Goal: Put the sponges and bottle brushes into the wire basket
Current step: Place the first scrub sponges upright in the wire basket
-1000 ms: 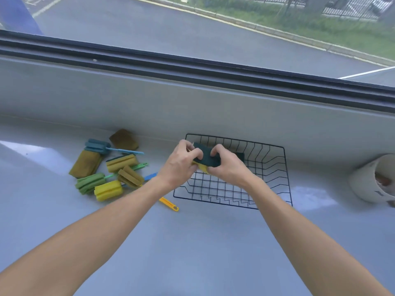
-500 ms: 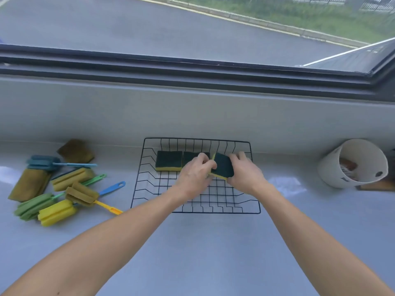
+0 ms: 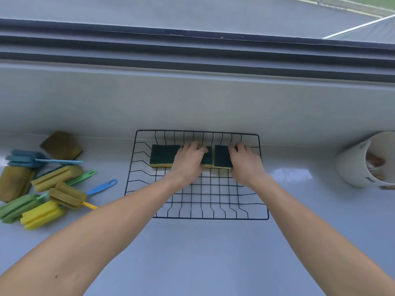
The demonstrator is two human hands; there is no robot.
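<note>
A black wire basket (image 3: 213, 218) stands on the grey counter against the wall. Three dark green and yellow sponges lie in a row along its back: a left sponge (image 3: 164, 155), a middle sponge (image 3: 208, 159) and a right sponge (image 3: 222, 157). My left hand (image 3: 189, 161) lies over the middle sponge, fingers curled on its far edge. My right hand (image 3: 245, 165) grips the right sponge's right end. On the counter to the left lie several bottle brushes, among them a blue one (image 3: 25, 158), a yellow one (image 3: 41, 214) and a green one (image 3: 17, 207), with brown sponge pads (image 3: 62, 145).
A white cup (image 3: 352, 165) lies tipped on its side at the right, with brown items inside. A low wall and a window frame rise right behind the basket. Bare counter stretches in front of the basket.
Both hands have gone from holding a sponge above the basket to lowering it into the back row. The sponge now lies flat at the right, and the hands have spread apart.
</note>
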